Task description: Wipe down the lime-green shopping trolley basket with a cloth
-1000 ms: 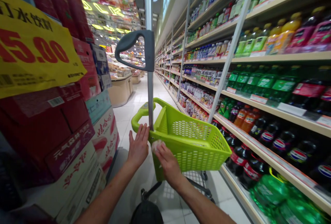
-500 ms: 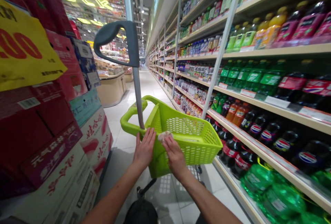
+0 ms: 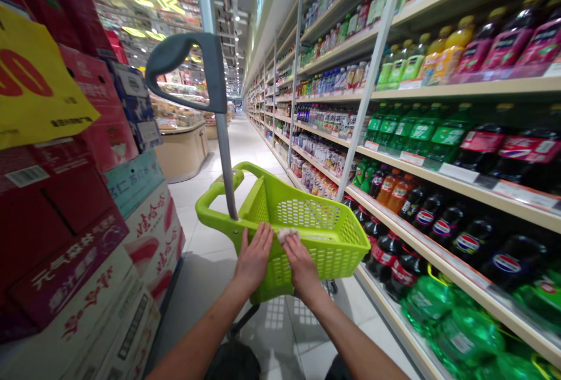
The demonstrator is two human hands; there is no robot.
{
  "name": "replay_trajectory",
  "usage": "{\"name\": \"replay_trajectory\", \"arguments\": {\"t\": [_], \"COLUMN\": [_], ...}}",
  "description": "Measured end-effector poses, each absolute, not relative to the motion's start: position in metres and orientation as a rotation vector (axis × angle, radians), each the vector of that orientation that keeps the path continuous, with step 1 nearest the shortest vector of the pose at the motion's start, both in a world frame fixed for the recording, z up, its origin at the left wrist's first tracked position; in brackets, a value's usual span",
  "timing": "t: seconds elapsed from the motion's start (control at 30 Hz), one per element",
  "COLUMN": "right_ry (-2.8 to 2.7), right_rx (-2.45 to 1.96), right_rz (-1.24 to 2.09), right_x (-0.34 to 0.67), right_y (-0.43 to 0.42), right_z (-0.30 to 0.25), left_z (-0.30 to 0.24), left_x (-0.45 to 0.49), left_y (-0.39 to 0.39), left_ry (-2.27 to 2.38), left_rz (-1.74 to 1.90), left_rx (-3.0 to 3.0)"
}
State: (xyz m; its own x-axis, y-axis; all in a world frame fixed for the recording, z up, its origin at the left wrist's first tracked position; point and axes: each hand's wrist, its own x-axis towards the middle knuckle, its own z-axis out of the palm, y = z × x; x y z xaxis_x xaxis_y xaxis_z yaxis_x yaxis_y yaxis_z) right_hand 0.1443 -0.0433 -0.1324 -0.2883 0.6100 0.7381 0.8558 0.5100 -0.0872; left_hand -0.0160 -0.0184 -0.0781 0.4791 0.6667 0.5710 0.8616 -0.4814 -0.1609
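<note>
A lime-green shopping basket (image 3: 319, 251) with perforated walls stands in front of me on a wheeled frame. A metal pole (image 3: 228, 175) with a dark grey handle (image 3: 214, 76) rises at its left end. My left hand (image 3: 254, 258) lies with outstretched fingers on the near side of the basket, just below the rim. Pinched under the fingers of my right hand (image 3: 302, 263) is a crumpled whitish cloth (image 3: 288, 235), pressed against the near rim. The two hands are close together, the cloth just right of the left fingertips.
Shelves (image 3: 438, 90) of bottled drinks run along the right side, near the basket's end. Stacked drink cartons (image 3: 144, 234) with a yellow price sign (image 3: 39, 87) stand on the left. A tiled aisle (image 3: 239, 134) stretches ahead, past a rounded display counter (image 3: 182, 149).
Both hands have slid slightly right along the basket's near rim, the cloth moving with the right hand. The basket and surroundings sit a little farther left in view.
</note>
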Motion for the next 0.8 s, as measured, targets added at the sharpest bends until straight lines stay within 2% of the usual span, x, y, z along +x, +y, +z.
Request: {"name": "replay_trajectory", "arguments": {"t": [0.13,0.37,0.57,0.8], "right_ry": [-2.088,-1.966,-2.035,-1.91], "right_rx": [-1.285,-1.266,-1.453,-1.402], "right_rz": [-0.382,-0.471,-0.434,-0.484], "right_x": [0.153,0.178,0.202,0.217], "right_y": [-0.055,-0.054,-0.066,-0.064], "right_z": [-0.156,-0.131,-0.181,-0.165], "left_z": [-0.085,-0.09,-0.099,-0.099], "left_x": [-0.009,0.013,0.029,0.045], "left_y": [-0.017,-0.018,-0.018,-0.02], "left_ry": [-1.247,-1.15,-1.089,-1.036], "left_rz": [-0.585,-0.521,-0.442,-0.425], "left_rx": [-2.323,-2.41,-2.431,-2.471]}}
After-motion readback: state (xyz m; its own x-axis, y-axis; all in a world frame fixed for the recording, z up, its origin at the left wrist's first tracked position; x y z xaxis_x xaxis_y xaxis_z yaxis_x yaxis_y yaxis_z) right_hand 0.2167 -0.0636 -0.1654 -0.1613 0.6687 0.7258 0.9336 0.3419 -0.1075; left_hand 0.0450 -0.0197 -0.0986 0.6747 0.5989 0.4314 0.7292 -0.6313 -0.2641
